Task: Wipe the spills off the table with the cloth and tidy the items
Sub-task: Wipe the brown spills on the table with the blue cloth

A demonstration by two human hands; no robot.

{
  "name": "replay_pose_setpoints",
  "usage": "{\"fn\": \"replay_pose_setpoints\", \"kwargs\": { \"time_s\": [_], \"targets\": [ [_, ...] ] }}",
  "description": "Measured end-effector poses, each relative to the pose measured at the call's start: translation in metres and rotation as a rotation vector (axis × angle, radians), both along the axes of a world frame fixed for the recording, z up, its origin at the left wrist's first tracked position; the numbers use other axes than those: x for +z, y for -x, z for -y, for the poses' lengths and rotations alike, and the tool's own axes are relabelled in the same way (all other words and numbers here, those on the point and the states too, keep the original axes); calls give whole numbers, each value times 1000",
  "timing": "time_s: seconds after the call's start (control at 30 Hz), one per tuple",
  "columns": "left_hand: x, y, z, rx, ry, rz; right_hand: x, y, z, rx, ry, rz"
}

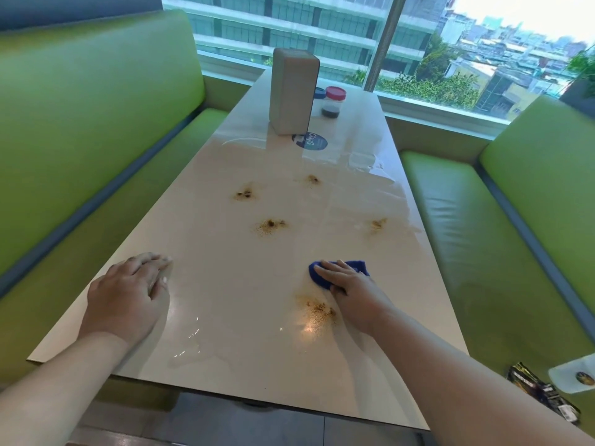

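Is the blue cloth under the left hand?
No, the right hand presses the blue cloth, while the left hand rests on the table.

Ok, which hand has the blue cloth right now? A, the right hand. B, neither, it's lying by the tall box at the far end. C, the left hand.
A: the right hand presses the blue cloth flat against the table beside a brown spill, while the left hand rests on the tabletop with nothing under it.
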State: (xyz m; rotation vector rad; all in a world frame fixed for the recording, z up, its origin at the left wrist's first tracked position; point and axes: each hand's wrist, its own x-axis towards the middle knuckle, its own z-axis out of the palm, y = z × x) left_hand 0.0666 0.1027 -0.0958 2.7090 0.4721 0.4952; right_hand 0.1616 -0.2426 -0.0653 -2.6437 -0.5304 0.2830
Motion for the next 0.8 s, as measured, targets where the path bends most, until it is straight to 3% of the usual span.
{"fn": "replay_pose_setpoints", "kwargs": {
  "time_s": [0.2, 0.4, 0.6, 0.8],
  "targets": [
    [2, 1, 1, -7, 1, 5, 1, 24, 7, 129, 8, -59],
    [0, 2, -1, -8, -2, -14, 4, -4, 21, -109, 11, -30],
    [3, 2, 0, -2, -3, -7, -1, 30, 24, 19, -37, -10],
    [2, 2, -1, -7, -6, -13, 3, 4, 43, -256, -79, -22]
  ]
}}
